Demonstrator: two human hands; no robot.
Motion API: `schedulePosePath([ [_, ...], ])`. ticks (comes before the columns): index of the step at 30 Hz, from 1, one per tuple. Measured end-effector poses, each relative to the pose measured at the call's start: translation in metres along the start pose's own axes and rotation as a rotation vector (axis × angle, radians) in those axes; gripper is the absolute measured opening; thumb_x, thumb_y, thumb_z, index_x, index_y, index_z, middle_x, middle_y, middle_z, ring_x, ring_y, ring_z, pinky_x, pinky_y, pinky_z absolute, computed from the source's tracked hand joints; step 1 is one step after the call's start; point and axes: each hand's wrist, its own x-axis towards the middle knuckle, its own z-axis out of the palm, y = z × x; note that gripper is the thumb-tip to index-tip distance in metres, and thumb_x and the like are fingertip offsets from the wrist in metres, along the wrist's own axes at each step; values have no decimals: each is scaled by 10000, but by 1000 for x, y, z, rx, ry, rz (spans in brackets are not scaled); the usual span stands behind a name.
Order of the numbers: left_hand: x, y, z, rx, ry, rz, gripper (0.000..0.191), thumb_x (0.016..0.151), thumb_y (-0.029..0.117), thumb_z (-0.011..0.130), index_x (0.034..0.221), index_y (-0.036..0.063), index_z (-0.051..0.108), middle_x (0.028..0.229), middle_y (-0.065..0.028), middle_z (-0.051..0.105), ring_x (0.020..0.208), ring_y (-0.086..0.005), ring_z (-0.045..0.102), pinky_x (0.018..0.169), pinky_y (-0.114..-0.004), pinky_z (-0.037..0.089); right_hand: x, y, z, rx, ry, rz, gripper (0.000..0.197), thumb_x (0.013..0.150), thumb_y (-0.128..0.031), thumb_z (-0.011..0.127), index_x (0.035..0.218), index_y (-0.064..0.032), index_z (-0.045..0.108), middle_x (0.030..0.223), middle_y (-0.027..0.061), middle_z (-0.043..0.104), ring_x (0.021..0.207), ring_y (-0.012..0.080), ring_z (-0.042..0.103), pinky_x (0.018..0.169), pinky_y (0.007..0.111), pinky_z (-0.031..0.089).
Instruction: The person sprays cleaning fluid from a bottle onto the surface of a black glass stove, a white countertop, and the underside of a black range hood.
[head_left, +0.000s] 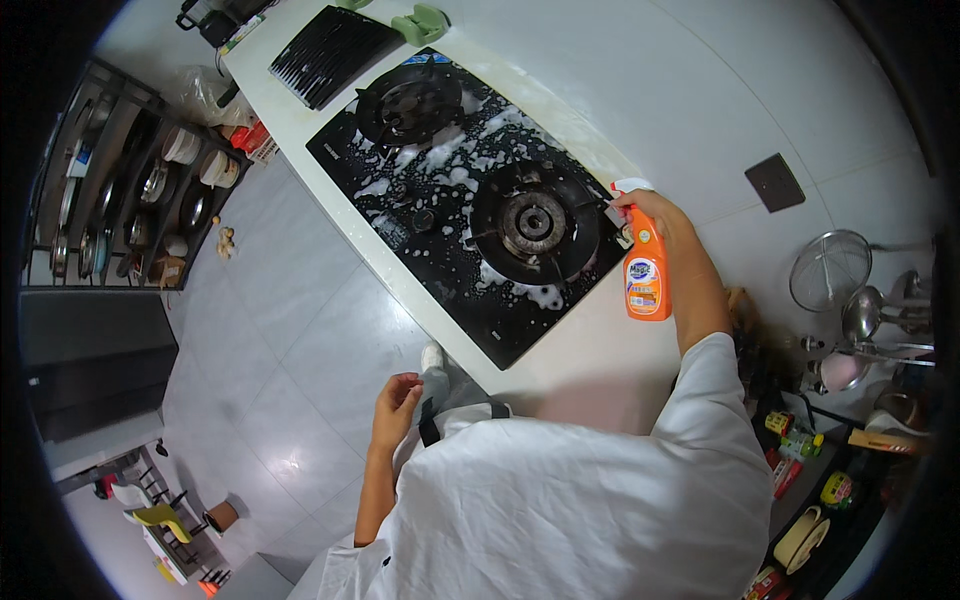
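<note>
My right hand (646, 210) grips the neck of an orange spray bottle (647, 277) with a white and red trigger head. The bottle is at the right edge of a black glass gas hob (450, 274), its nozzle towards the burners. White foam (442, 154) and droplets are spread over the glass. Around the nearer burner (534, 223) and the farther burner (409, 109) sit black pan supports. My left hand (397, 405) hangs beside my body over the floor, fingers loosely bent, holding nothing.
A black ridged rack (334, 56) and a green holder (421, 26) stand at the counter's far end. A strainer (831, 270) and ladles (862, 315) hang on the right, above condiment shelves. Left, a metal shelf unit (161, 217) holds pots. Ginger-like roots (225, 242) lie on the floor.
</note>
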Motion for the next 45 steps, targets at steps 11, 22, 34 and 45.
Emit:
schedulePosePath([
  [11,-12,-10,4,6,52,-107,228,974,120,638,1168,10,592,1039,-66,682,967,-121,628,882,-268,491,12,-53,5,-306,-184,206,124,853,-121,710,828,-12,656,762,93,680,529,110,552,511,282,463],
  [22,-10,-15,4,-9,40,-158,257,973,131,637,1190,5,582,1052,-92,686,988,-150,630,898,-286,498,29,-78,12,-345,-195,155,88,850,-105,698,856,-51,629,763,90,677,519,108,551,491,267,455],
  [34,-13,-17,8,-12,55,-162,266,974,150,639,1198,18,583,969,-41,665,889,-113,608,802,-261,485,44,-101,35,-473,-216,85,121,834,-113,723,870,-49,626,692,52,598,539,128,529,520,296,439],
  [45,-9,-26,4,25,-11,-147,283,968,152,644,1216,31,582,982,-57,666,890,-127,610,787,-282,497,16,-82,46,-457,133,-216,136,771,-106,719,840,-26,633,664,58,596,539,131,543,514,312,444],
])
